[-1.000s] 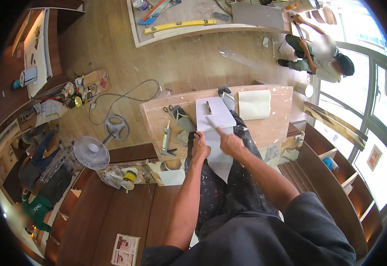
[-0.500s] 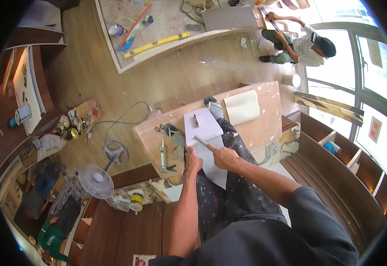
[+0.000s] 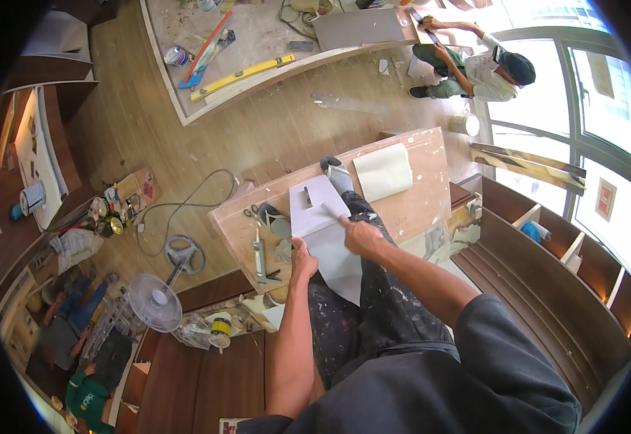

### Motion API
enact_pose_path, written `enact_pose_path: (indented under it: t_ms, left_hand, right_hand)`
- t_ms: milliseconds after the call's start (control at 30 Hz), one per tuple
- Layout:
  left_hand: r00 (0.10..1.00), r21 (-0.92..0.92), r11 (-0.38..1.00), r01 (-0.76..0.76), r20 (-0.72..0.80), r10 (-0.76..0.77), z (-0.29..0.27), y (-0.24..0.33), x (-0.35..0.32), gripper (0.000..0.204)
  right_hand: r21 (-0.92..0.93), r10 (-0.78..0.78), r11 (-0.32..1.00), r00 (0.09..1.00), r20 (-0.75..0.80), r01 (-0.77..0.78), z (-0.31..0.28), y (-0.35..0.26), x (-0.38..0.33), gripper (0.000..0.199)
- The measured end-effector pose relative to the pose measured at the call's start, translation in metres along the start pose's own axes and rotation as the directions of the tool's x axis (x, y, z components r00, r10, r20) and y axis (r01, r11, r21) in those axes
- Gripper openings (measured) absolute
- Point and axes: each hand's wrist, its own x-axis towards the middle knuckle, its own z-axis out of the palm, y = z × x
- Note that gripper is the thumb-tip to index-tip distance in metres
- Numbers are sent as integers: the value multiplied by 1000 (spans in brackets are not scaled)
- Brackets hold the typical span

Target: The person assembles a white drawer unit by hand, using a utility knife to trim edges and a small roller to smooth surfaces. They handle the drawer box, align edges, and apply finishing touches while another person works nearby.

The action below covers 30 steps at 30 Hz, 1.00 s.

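Pale grey sheet, plain, unpatterned, under both hands. Light brown plywood bench, smeared with whitish patches. Cream roll on it, plain. Dark trousers speckled all over with white paint spots. Dark grey shirt, plain. Grey-and-white sock. Mid-brown wood-grain floor, plank-striped. Yellow level beside a red-and-blue tool on a dusty beige board. White fan. Yellow-and-black tape roll. Dark brown shelving, one blue item inside. Other person: white shirt, dark cap, green trousers.
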Motion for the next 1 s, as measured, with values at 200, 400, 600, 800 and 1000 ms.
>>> enact_pose_path:
  t_ms: [200,400,600,800,1000]
  left_hand:
    - [994,27,999,-24,-104,26,3,-5,-4,83]
    - [806,352,931,-94,-522,279,4,40,-16,78]
    - [829,585,738,-337,-186,527,15,62,2,68]
    - [740,466,690,-554,-103,664,50,103,13,61]
    - [744,604,668,-434,-178,644,-18,9,-3,68]
  right_hand:
    - [-125,39,991,997,-60,-47,1,33,21,56]
    - [96,262,963,957,-128,-251,-48,115,12,51]
    - [436,231,889,960,-158,-142,-68,122,-29,52]
    - [458,121,889,967,-223,-6,-51,115,-45,51]
    - [402,-31,897,931,-363,186,-24,99,-39,50]
